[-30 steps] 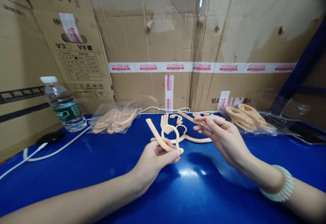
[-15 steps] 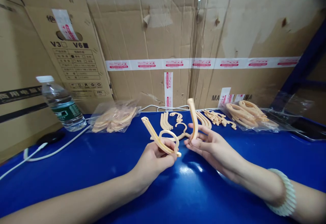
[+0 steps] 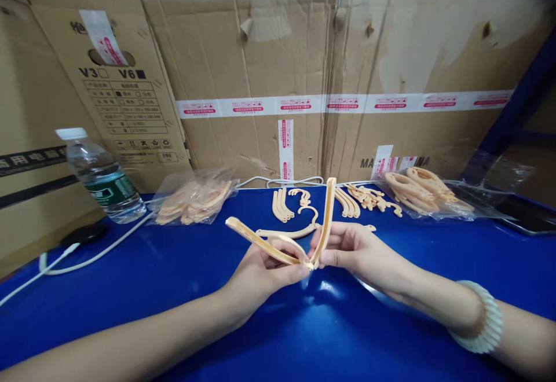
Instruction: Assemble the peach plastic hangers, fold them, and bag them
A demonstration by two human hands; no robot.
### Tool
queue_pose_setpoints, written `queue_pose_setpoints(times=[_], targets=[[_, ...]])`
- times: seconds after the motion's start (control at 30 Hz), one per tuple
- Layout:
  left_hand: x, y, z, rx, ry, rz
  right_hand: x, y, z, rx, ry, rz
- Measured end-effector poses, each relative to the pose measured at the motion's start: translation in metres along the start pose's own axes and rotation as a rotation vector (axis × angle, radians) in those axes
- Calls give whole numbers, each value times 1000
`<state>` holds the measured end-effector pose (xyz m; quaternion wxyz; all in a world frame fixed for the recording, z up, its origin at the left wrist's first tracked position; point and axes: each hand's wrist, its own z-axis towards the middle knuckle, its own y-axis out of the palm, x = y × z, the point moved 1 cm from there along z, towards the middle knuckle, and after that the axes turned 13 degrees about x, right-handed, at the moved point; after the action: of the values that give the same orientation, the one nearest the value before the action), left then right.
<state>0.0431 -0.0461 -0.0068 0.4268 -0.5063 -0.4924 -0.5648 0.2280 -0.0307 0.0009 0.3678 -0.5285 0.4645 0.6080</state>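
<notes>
My left hand [image 3: 271, 269] is closed on a beige plastic hanger arm [image 3: 249, 235] with a curved hook piece [image 3: 292, 244] at its inner end. Between the fingers of my right hand [image 3: 343, 246] is a second hanger arm [image 3: 328, 214], held nearly upright. The lower ends of both arms meet between my fingertips; whether they are joined I cannot tell. Just behind my hands, a whole hanger [image 3: 297, 232] lies on the blue table [image 3: 278, 335], partly hidden by my right hand.
Loose hanger arms [image 3: 282, 205], hooks [image 3: 299, 198] and a pile of small parts [image 3: 369, 197] lie at the back. Plastic bags of hanger pieces [image 3: 195, 199] stand left and right. A water bottle [image 3: 106, 182], a white cable [image 3: 104, 254] and a phone [image 3: 525, 214] lie farther out.
My right hand has brought its hanger arm down and left, so its lower end now meets the left piece. The left arm piece has tilted flatter.
</notes>
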Motion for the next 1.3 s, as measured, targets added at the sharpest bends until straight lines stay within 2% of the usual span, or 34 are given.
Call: queue_pose_setpoints(times=[0.17, 0.47, 0.83, 1.3], targets=[[1, 1, 0, -14, 9, 25, -5, -3, 1, -47, -108, -119], [-1, -2, 1, -25, 11, 12, -18, 1, -5, -87, -121, -159], [-1, -2, 0, -72, 0, -16, -14, 5, -7, -2, -145, -145], [-4, -3, 1, -81, -14, -58, -14, 8, -8, -88, -176, -170]])
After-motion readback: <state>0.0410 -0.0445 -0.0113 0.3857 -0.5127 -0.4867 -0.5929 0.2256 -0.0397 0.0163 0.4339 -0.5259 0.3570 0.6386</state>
